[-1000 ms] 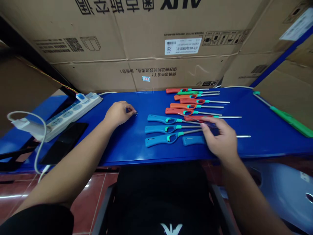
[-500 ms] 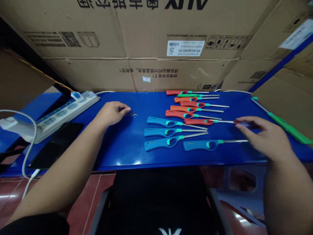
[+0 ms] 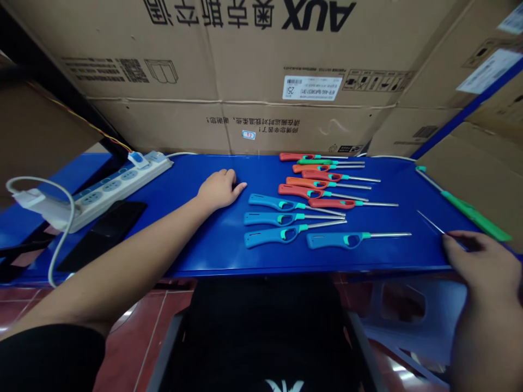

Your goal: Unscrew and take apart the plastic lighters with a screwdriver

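Note:
My left hand (image 3: 220, 189) rests palm down on the blue table (image 3: 229, 256), its thumb pointing right and apart from the curled fingers; the small screws are out of sight. At the right edge, my right hand (image 3: 484, 258) is closed on a thin screwdriver (image 3: 431, 222), its metal shaft pointing up and left. Between the hands lie several long-necked lighters: red and orange ones (image 3: 300, 190) at the back, a green one (image 3: 314, 161) among them, and blue ones (image 3: 267, 236) in front. One blue lighter (image 3: 333, 240) lies nearest my right hand.
On the left are a white power strip (image 3: 110, 188) with cables and a black phone (image 3: 104, 234). A green lighter (image 3: 476, 215) leans by the cardboard at the right. A large cardboard sheet (image 3: 253, 65) stands behind the table.
My left hand has moved right and covers the spot where the small screws lay. My right hand has moved right and towards me with the screwdriver, away from the red lighter's tip.

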A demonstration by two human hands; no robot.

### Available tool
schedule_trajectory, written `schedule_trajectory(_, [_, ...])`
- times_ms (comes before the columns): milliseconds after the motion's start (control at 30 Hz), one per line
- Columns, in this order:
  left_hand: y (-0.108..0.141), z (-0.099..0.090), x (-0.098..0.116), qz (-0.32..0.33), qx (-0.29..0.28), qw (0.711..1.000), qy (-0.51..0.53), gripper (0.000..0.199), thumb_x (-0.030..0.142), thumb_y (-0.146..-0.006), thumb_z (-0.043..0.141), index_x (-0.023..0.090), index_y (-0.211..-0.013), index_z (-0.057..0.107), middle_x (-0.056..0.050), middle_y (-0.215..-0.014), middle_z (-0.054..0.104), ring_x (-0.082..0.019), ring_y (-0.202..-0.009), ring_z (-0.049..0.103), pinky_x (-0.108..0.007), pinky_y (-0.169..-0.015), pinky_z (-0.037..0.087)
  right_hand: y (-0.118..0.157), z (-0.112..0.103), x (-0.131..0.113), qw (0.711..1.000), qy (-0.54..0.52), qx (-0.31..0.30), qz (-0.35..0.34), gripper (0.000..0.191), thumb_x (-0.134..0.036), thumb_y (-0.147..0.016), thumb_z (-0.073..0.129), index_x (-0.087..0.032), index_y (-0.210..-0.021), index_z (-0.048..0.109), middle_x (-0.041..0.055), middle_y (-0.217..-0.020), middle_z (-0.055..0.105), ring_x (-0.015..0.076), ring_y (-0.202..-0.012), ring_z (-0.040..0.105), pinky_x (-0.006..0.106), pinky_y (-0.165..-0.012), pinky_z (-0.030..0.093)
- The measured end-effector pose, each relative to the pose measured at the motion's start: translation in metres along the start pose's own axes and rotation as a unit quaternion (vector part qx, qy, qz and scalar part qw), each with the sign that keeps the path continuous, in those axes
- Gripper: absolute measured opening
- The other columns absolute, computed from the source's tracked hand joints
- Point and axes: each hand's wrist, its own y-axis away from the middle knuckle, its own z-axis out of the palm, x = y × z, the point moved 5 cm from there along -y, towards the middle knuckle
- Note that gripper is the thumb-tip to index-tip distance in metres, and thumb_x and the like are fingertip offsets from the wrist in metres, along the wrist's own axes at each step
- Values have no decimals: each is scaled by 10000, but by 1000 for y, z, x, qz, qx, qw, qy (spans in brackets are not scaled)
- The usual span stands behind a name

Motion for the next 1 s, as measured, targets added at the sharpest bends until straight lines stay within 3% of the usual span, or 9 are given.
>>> schedule_trajectory(300, [-32,1,-17,78,-6,997,4,431,514,-928,394,200,-736,618,-109,-813,692,-258,-813,639,-338,-697,400,-7,-3,-10,992,17,-29,-120,157,-431,-631,681,-313,-693,597,77,-640,603,285,-579,534,434,-572,408])
schedule_trajectory(433, [-34,4,-18,69,17,997,32,447,529,-923,388,210,-695,603,-88,-747,682,-232,-731,621,-325,-654,367,11,-11,-31,975,8,47,-219,170,-453,-752,610,-287,-779,633,98,-693,633,315,-705,607,459,-664,480])
schedule_trajectory(500, [-32,3,-18,66,24,996,49,450,535,-922,390,211,-689,598,-80,-746,684,-219,-716,618,-316,-650,369,32,-11,-57,943,-25,54,-328,234,-445,-829,568,-253,-896,683,123,-853,699,314,-823,651,471,-764,519])
schedule_trajectory(567, [-31,1,-20,61,31,996,64,472,540,-934,370,207,-686,595,-82,-759,690,-215,-722,622,-312,-662,386,57,-6,-86,907,-49,0,-419,274,-448,-870,563,-240,-966,714,99,-980,730,282,-955,671,443,-894,524])
schedule_trajectory(667, [-31,-8,-24,49,31,994,88,530,529,-968,292,197,-708,613,-85,-768,705,-215,-732,642,-313,-685,429,107,7,-126,785,-77,-156,-595,242,-387,-924,600,-244,-1065,734,77,-1107,722,227,-1020,664,401,-916,529])
schedule_trajectory(733, [-29,-17,-22,37,27,994,100,567,510,-986,233,187,-760,640,-88,-786,719,-218,-737,657,-319,-697,459,129,11,-140,748,-68,-174,-636,226,-350,-943,602,-248,-1100,729,81,-1122,718,234,-1032,658,411,-892,535])
schedule_trajectory(833, [-17,-33,-4,56,26,991,115,583,552,-989,247,169,-933,683,-114,-966,743,-244,-885,680,-357,-813,502,145,18,-149,747,-61,-175,-639,237,-331,-958,586,-230,-1132,712,97,-1113,713,245,-1012,657,426,-866,548])
schedule_trajectory(900, [0,-38,25,139,5,980,140,594,597,-981,301,161,-1181,653,-135,-1237,690,-271,-1153,626,-409,-1018,462,150,23,-151,751,-70,-181,-631,235,-306,-967,570,-215,-1140,700,102,-1112,705,245,-1014,651,428,-870,552])
schedule_trajectory(1000, [32,-26,68,214,-110,963,126,748,686,-950,349,209,-1523,396,-133,-1621,340,-344,-1495,303,-535,-1207,262,161,27,-154,747,-90,-194,-630,190,-244,-972,542,-224,-1063,708,90,-1076,700,232,-987,645,415,-860,553])
